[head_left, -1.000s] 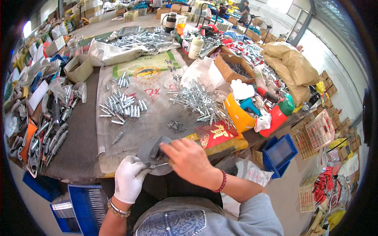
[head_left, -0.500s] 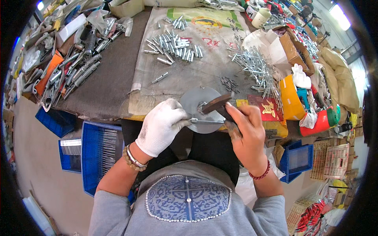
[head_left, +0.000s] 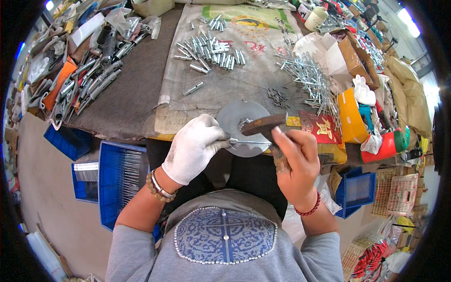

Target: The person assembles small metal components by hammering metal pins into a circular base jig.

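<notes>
My left hand (head_left: 193,149), in a white knit glove, pinches a slim metal rod (head_left: 253,142) with a thicker sleeve-like end at the fingertips. The rod lies level across the near part of a round grey metal disc (head_left: 229,116) at the table edge. My bare right hand (head_left: 297,162) is closed round a hammer (head_left: 265,124), whose dark, rusty head hangs over the disc's right side. Its handle is mostly hidden by my fingers. Partly behind the hammer head, a small metal piece (head_left: 243,123) shows at the disc's middle. Whether hammer and rod touch, I cannot tell.
Ahead lie metal sleeves (head_left: 211,51), small dark pins (head_left: 278,97) and a heap of thin rods (head_left: 307,80). Tools and metal parts (head_left: 98,80) crowd the left. An open cardboard box (head_left: 354,58) stands right. Blue bins (head_left: 107,188) holding rods sit below left.
The hammer head has tipped to a flatter angle, and my right hand has shifted slightly right. My left hand keeps its pinch on the rod. The whole view has moved a little.
</notes>
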A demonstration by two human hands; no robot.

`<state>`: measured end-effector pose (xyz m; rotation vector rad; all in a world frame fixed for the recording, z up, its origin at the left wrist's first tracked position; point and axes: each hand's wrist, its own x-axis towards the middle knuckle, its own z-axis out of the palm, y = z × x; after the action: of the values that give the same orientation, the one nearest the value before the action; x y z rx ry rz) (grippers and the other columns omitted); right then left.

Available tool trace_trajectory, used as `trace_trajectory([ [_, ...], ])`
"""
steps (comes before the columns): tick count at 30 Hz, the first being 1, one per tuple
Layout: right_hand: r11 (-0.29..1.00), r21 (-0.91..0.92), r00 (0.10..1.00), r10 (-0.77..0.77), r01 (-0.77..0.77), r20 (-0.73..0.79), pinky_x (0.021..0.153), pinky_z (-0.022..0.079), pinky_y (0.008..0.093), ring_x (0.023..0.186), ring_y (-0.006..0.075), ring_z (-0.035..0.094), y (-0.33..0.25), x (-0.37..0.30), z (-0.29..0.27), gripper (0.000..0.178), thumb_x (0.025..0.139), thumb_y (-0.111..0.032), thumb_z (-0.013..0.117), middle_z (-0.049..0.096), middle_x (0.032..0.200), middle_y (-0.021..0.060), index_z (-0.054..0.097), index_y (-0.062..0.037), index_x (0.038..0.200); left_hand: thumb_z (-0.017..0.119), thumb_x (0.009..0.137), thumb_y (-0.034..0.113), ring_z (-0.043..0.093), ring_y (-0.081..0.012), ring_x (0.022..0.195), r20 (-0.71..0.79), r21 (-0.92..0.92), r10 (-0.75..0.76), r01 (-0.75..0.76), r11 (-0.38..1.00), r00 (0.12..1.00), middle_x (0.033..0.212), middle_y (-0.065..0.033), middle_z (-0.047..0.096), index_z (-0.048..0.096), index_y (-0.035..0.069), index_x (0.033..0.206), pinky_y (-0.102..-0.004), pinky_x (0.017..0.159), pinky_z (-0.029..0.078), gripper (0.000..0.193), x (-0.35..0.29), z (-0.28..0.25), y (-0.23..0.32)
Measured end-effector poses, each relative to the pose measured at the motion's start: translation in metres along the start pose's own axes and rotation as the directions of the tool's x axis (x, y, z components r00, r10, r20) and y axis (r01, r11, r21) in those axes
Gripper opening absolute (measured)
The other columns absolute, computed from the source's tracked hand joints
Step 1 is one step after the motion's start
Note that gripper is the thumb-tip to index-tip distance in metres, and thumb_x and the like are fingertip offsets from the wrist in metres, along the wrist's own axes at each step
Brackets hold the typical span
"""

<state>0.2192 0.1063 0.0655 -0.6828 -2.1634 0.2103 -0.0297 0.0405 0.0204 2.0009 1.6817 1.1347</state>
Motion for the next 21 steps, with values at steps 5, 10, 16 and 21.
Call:
trace_trajectory([
  [5, 0.994, -0.042, 0.974, -0.087, 0.098, 0.208, 0.071, 0.058, 0.0377, 0.083, 0.0258, 0.070, 0.004, -0.015, 0.009, 0.060, 0.077, 0.006, 0.077, 0.064, 0.101, 0.0077, 0.077, -0.0127, 0.134, 0.087, 0.080, 0.007, 0.067, -0.0319, 0.098, 0.019, 0.010, -0.009, 0.009, 1.000, 1.000, 0.100, -0.0105, 0.067, 0.078, 0.006, 0.099, -0.0407, 0.087, 0.054, 0.021, 0.003, -0.002, 0.002],
  [10, 0.995, 0.043, 0.978, 0.076, -0.085, 0.194, 0.074, 0.058, 0.0413, 0.086, 0.0290, 0.071, 0.011, -0.001, 0.010, 0.059, 0.079, 0.008, 0.075, 0.065, 0.102, 0.0113, 0.075, -0.0113, 0.135, 0.087, 0.080, 0.009, 0.068, -0.0312, 0.097, 0.030, 0.011, 0.007, -0.007, 1.000, 1.000, 0.096, -0.0101, 0.068, 0.080, 0.007, 0.098, -0.0403, 0.087, 0.054, 0.019, 0.002, -0.005, -0.002],
  [16, 0.958, -0.252, 0.961, -0.066, 0.136, 0.269, 0.079, 0.056, 0.0421, 0.098, 0.0332, 0.067, 0.013, 0.015, 0.007, 0.044, 0.077, -0.004, 0.080, 0.067, 0.104, 0.0106, 0.076, -0.0101, 0.121, 0.087, 0.080, 0.010, 0.068, -0.0305, 0.097, 0.029, -0.018, 0.007, -0.006, 1.000, 1.000, 0.097, -0.0098, 0.069, 0.081, 0.008, 0.097, -0.0400, 0.087, 0.054, 0.018, 0.000, -0.007, -0.003],
  [21, 0.977, -0.182, 0.881, 0.180, -0.109, 0.437, 0.075, 0.056, 0.0452, 0.090, 0.0331, 0.069, -0.015, -0.010, 0.005, 0.027, 0.081, -0.008, 0.082, 0.068, 0.098, 0.0103, 0.069, -0.0094, 0.105, 0.086, 0.081, 0.010, 0.068, -0.0309, 0.098, -0.010, -0.003, -0.021, 0.021, 1.000, 1.000, 0.100, -0.0104, 0.070, 0.082, 0.008, 0.102, -0.0408, 0.088, 0.054, 0.021, -0.003, -0.006, 0.002],
])
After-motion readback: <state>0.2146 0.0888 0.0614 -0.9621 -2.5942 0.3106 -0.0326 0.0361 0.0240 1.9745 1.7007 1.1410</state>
